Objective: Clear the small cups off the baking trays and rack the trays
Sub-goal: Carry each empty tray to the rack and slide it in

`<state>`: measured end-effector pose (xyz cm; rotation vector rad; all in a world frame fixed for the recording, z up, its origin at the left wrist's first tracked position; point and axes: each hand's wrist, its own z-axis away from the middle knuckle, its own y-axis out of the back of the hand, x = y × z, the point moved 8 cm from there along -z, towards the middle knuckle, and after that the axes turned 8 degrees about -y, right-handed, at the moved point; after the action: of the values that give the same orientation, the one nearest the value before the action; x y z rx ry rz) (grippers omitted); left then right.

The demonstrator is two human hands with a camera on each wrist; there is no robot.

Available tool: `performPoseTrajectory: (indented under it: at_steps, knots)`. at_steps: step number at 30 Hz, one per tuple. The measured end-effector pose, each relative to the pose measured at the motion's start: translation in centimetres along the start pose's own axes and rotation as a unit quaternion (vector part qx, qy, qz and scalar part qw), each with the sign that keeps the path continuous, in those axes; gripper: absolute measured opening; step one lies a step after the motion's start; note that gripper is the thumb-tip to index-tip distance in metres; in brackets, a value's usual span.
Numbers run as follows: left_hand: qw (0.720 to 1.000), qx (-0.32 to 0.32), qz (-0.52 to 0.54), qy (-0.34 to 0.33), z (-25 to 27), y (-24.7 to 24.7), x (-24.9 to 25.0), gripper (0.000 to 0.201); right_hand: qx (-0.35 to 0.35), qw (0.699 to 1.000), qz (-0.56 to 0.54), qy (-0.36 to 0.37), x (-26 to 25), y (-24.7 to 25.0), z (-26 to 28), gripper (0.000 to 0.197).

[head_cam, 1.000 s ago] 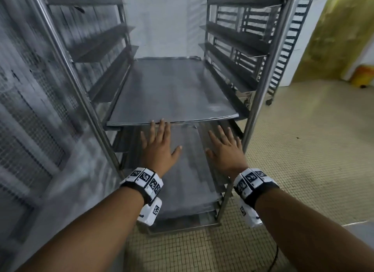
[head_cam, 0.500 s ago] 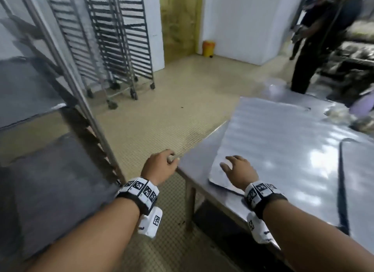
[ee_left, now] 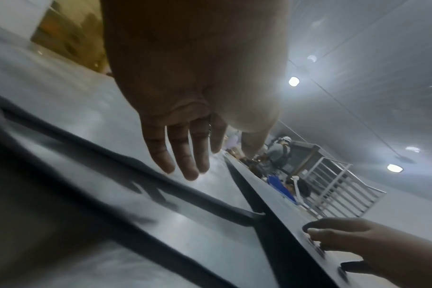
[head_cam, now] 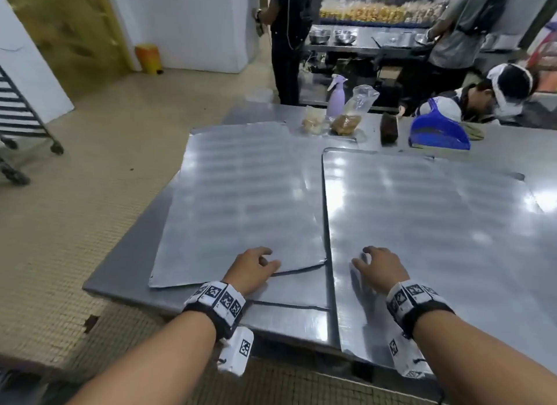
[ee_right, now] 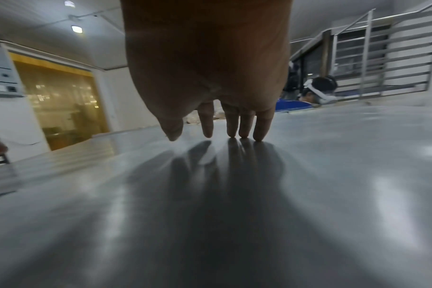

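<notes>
Two flat metal baking trays lie side by side on a steel table [head_cam: 126, 272]. The left tray [head_cam: 241, 199] sits on top of another tray [head_cam: 289, 299], whose front edge sticks out below it. The right tray [head_cam: 437, 223] overhangs the table's front edge. I see no cups on the trays. My left hand [head_cam: 265, 261] hovers at the front edge of the left tray with relaxed fingers [ee_left: 185, 155] and holds nothing. My right hand [head_cam: 366, 258] is on the right tray near its front left corner, with its fingertips [ee_right: 244, 134] touching the surface.
At the back of the table are a purple spray bottle [head_cam: 336, 95], plastic bags of food [head_cam: 346, 121], a brush [head_cam: 388, 128] and a blue dustpan [head_cam: 437, 133]. Three people work beyond the table. A wheeled rack [head_cam: 18, 118] stands at the far left and a yellow bin [head_cam: 147, 57] by the wall.
The view has swung right from the tray rack to the table. Both hands left the racked tray and came down onto the trays on the table.
</notes>
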<state>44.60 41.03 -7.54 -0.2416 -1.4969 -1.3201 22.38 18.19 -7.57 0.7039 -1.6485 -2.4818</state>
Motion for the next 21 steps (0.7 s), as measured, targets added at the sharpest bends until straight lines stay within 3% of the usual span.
performPoseTrajectory:
  at_steps: [4, 7, 9, 12, 15, 18, 21]
  knots:
    - [0.997, -0.065, 0.028, -0.014, -3.5, -5.8, 3.6, 0.063, 0.023, 0.999, -0.003, -0.04, 5.0, 1.9, 0.2, 0.036]
    - [0.995, -0.101, 0.012, -0.022, -6.0, -9.2, 6.0, 0.074, 0.028, 0.997, -0.006, -0.065, 7.4, 3.0, 0.0, 0.042]
    - [0.994, -0.107, -0.009, -0.031, -7.7, -10.6, 7.5, 0.065, 0.033, 0.996, -0.007, -0.081, 8.6, 3.8, -0.3, 0.045]
    - [0.991, -0.111, -0.046, -0.057, -10.1, -11.6, 9.7, 0.035, 0.046, 0.992, -0.013, -0.114, 10.6, 5.0, -0.9, 0.042]
    - [0.992, -0.107, -0.042, -0.052, -12.7, -12.4, 9.8, 0.025, 0.063, 0.987, -0.021, -0.143, 12.5, 6.2, -1.6, 0.041]
    - [0.996, -0.089, -0.017, -0.023, -14.5, -13.1, 9.3, 0.059, 0.064, 0.983, -0.034, -0.168, 14.7, 6.9, -1.7, 0.044]
    - [0.998, -0.06, 0.005, 0.0, -15.8, -13.8, 9.3, 0.068, 0.064, 0.978, -0.034, -0.198, 17.3, 7.9, -2.0, 0.046]
